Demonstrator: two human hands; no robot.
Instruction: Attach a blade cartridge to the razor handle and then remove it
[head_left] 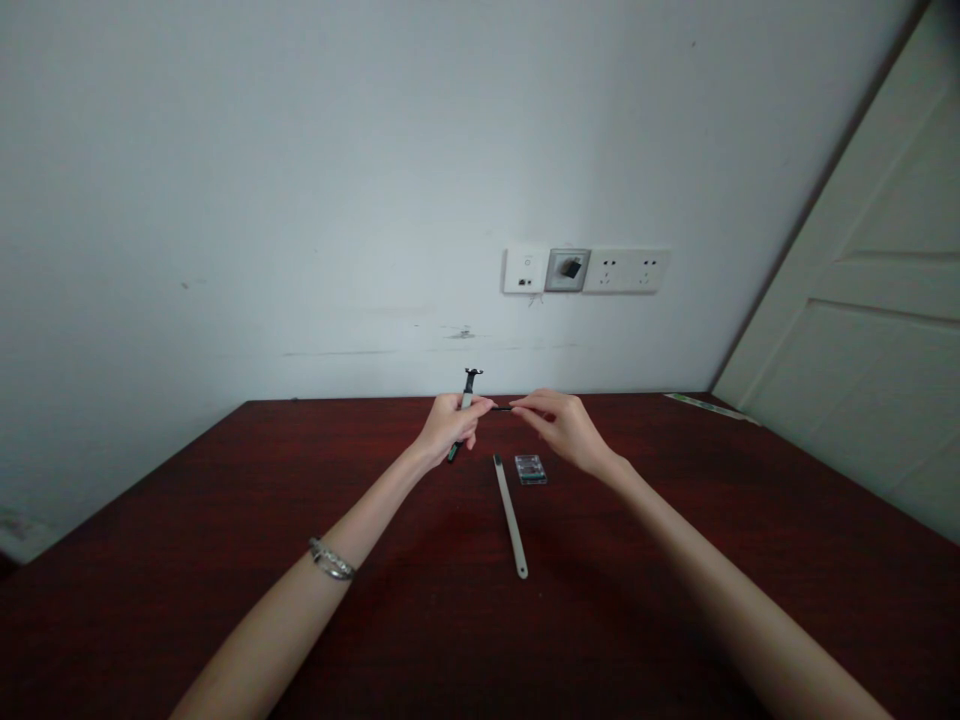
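Observation:
My left hand (pixel 442 428) is closed round a slim grey-and-black razor handle (pixel 466 399), its narrow black head (pixel 473 373) tilted up toward the wall. Between the fingertips of both hands runs a thin dark strip (pixel 502 408), too small to make out. My right hand (pixel 564 425) pinches its right end, while the left thumb and fingertip meet the other end. Below the hands, a pale toothbrush (pixel 511 520) with a dark-bristled head lies lengthwise on the table. Beside its head sits a small clear plastic case (pixel 531 469) with dark pieces inside.
The dark red wooden table (pixel 360 600) meets a white wall at its back edge. Sockets (pixel 626 271) and a plugged-in black piece (pixel 571 269) are on the wall. A narrow patterned strip (pixel 711 407) lies at the back right, near a white panelled door (pixel 862 330).

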